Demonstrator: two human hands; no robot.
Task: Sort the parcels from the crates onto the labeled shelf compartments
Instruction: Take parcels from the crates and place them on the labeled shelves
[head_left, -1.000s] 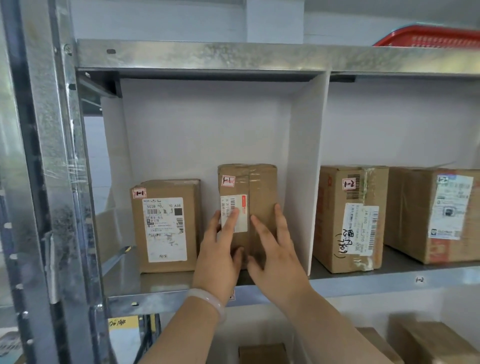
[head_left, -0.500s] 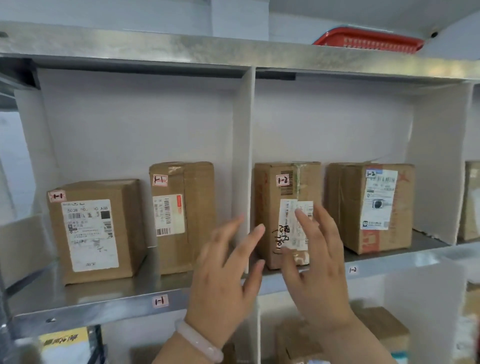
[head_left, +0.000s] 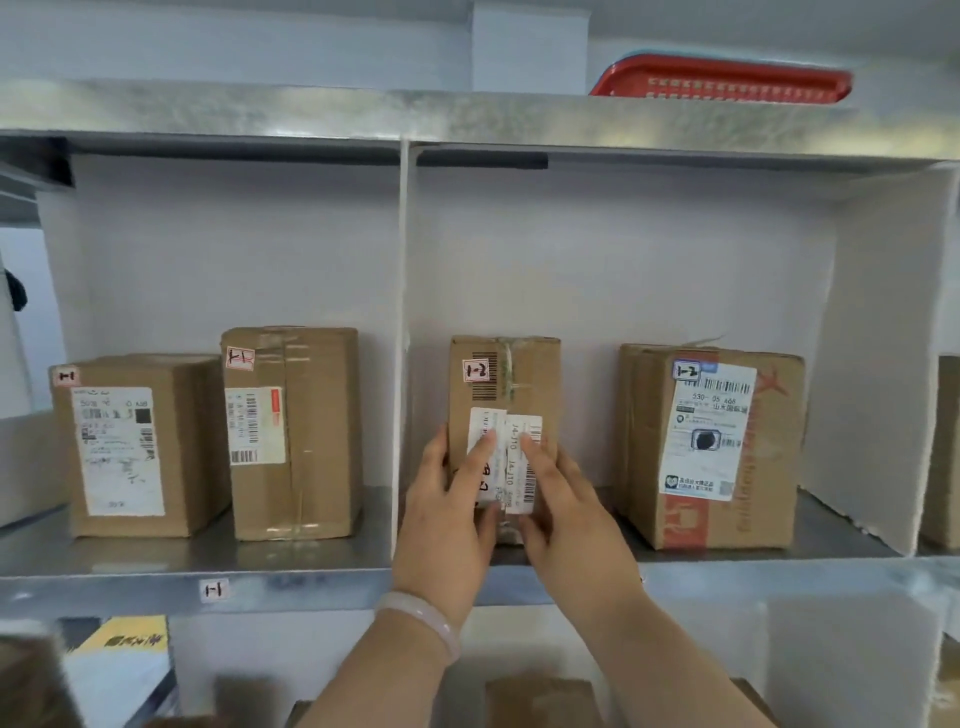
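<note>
Currently: tall brown cardboard parcel (head_left: 511, 382) seemingly being squared up.
Hands: left hand (head_left: 447, 519), right hand (head_left: 571, 514) laid flat on it.
Next: gentle withdrawal likely.

**Galvanised metal, brown card, white board**

The shelf (head_left: 311, 582) is bare galvanised metal, mottled grey with a dull sheen. The divider (head_left: 400, 364) is smooth, matt white board. The tall parcel (head_left: 317, 441) is matt brown cardboard banded with glossy, wrinkled clear tape. Its label (head_left: 254, 426) is white paper. The basket (head_left: 722, 78) is slotted red plastic. The bracelet (head_left: 421, 618) looks pale, smooth and polished.
</note>
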